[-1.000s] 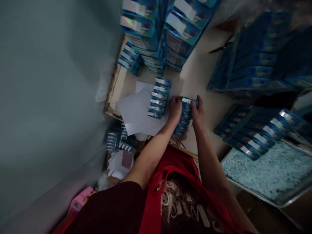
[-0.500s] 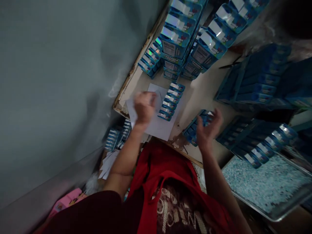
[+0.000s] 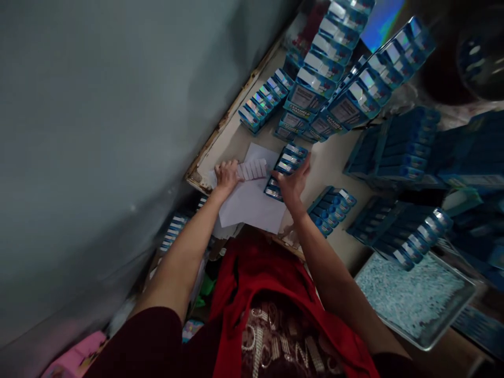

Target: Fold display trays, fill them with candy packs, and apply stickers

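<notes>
My left hand (image 3: 227,176) is on the left end of a pale strip marked off by several dark cross lines (image 3: 252,169), its fingers curled over that end. The strip lies over white paper sheets (image 3: 252,207) on the table. My right hand (image 3: 294,182) grips a row of small blue packs with white tops (image 3: 290,157), thumb on the near side and fingers along the far side. The row stands at the right edge of the paper. Another row of blue packs (image 3: 331,210) sits to the right, under my right forearm's far side.
Tall stacks of blue boxes (image 3: 315,79) stand at the back, with a shorter row (image 3: 263,100) by the wall (image 3: 118,131). More bundled blue packs (image 3: 394,147) fill the right side. A metal tray (image 3: 427,344) holds pale blue pieces.
My left hand has come down onto the paper, where the lined strip now shows. My right hand has moved left from the loose row and closed on the packs beside the paper.
</notes>
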A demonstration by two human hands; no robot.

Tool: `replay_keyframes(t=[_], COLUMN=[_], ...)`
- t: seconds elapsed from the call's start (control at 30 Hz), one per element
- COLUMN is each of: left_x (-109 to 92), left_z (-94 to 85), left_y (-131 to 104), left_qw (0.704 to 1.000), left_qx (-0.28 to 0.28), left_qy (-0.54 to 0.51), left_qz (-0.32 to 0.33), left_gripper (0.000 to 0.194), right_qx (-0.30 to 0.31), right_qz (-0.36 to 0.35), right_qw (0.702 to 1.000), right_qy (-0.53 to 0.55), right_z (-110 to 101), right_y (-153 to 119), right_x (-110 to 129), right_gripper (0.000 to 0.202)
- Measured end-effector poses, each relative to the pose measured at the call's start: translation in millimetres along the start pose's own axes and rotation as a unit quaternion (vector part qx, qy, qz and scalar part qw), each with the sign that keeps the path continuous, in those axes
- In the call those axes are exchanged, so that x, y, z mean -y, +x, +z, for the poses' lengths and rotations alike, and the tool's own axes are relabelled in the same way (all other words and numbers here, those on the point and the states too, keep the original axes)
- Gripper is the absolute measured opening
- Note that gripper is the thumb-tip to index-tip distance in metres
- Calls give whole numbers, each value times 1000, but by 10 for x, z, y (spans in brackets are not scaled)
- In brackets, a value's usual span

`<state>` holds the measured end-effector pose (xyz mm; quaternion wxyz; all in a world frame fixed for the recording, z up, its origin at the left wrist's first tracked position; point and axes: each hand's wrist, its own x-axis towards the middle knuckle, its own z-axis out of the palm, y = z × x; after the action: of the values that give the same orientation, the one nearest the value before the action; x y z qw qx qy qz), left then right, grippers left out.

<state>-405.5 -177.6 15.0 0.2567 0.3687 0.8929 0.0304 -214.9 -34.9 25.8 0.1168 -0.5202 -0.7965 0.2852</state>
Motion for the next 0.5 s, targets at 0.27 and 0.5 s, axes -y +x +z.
replay_keyframes(t=[0.27,0.5], left_x=[177,773], left_z=[-745,-1666], left_y=[-121,-480], left_qw=[998,973], left_qx=[43,64], left_qy=[-28,-197], left_qz=[-31,-99], left_gripper=[19,25], right_qx=[-8,5], right_qz=[40,15], right_qw=[998,1000], right_qy=[-39,-15], right_z=[142,63], right_y=[-341,-246], right_x=[50,-34], right_gripper=[107,115])
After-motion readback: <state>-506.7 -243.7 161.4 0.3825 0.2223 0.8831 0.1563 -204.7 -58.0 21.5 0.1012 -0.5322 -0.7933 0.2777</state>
